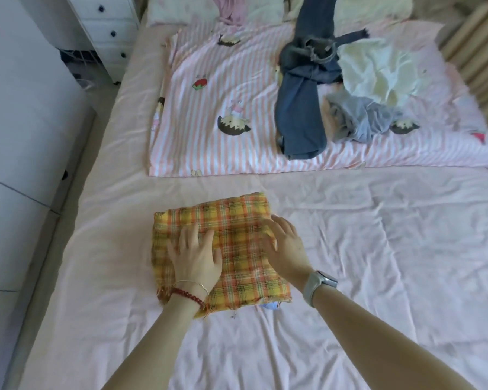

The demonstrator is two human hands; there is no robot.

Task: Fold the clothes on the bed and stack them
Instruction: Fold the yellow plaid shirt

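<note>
Head view: I see the folded plaid cloth (223, 249) lying on the pink sheet of the bed (378, 249), near the lower left of centre, directly under both hands. My left hand (195, 258) lies flat on the cloth's left half, fingers (206, 239) straight and slightly spread, pressing the fabric rather than gripping it. My right hand (286, 246) rests at the cloth's right edge, fingers straight and apart, holding nothing. A bit of blue fabric (269, 306) peeks out beneath the cloth's near edge, so I judge the plaid piece sits on top of something already folded, though I cannot tell what.

The relation that matters next: the unfolded clothes lie well apart from the hands, up and to the right, on the striped quilt (209, 108). The dark blue jeans (302, 114) run lengthwise away from me, their leg end pointing towards the fingers; the grey garment (361, 119) and the cream garment (378, 68) lie further right. The right hand is the nearer one to all three, and I judge the jeans' near end the easiest first catch.
</note>
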